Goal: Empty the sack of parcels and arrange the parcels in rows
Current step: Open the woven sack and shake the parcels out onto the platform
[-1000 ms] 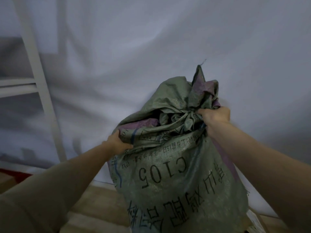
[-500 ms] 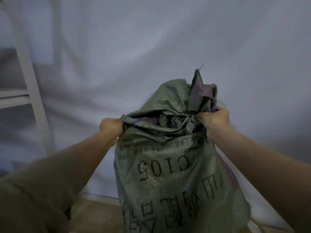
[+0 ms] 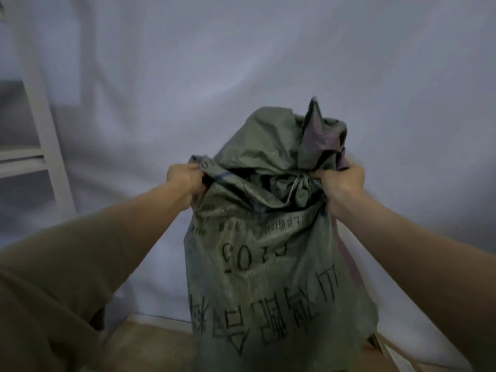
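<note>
Item: one woven green sack, printed in black characters that read upside down from the head view, held upright at centre frame from about 12 o'clock down to 6 o'clock, in front of a pale draped backdrop. Hands: set apart, one at each side of the sack's bunched top; the left hand at 9 o'clock of the neck grips a fold of the rim, and the right hand at 3 o'clock is clenched on the gathered, seemingly tied fabric. Step in hand, as judged: the opening or upending stage, with the sack gripped by its top and no parcel yet laid out; the arranging in rows is not begun. Next move, as judged: it calls for either loosening the gathered knot or shifting the grip to the base so the contents can slide out onto the floor, with a firm hold, since the woven cloth looks slippery and the load may shift. Not determinable: the parcels themselves, none visible through the cloth; whether the neck is truly knotted; the sack's base, cut off at 6 o'clock; a pale boxy edge at 5 o'clock, too cropped to identify. A white frame stands at 9 o'clock.
</note>
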Demonstrator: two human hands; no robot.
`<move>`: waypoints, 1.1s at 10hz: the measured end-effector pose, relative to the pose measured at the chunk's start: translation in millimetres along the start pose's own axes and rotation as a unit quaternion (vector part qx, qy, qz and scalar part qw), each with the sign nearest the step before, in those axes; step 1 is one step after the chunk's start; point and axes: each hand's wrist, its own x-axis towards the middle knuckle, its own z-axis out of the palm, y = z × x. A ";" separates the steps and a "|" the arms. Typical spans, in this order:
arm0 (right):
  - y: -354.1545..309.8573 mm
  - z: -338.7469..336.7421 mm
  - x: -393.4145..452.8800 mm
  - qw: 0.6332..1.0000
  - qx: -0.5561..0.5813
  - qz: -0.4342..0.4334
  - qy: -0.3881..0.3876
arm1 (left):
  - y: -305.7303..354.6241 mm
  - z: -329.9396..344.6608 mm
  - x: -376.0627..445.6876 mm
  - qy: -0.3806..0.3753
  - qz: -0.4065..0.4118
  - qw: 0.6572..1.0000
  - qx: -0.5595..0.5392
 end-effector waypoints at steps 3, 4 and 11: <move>4.9 -1.3 -8.7 0.998 -0.042 0.019 -0.042 | -24.6 -9.0 -7.3 -0.040 -0.007 0.998 0.057; -15.9 5.9 -1.1 0.999 0.023 0.000 -0.035 | 16.5 -7.8 -1.8 0.016 0.075 0.996 -0.052; -17.4 4.1 -20.4 0.997 0.005 0.012 -0.073 | 0.3 -19.0 -2.2 0.008 0.038 0.999 0.004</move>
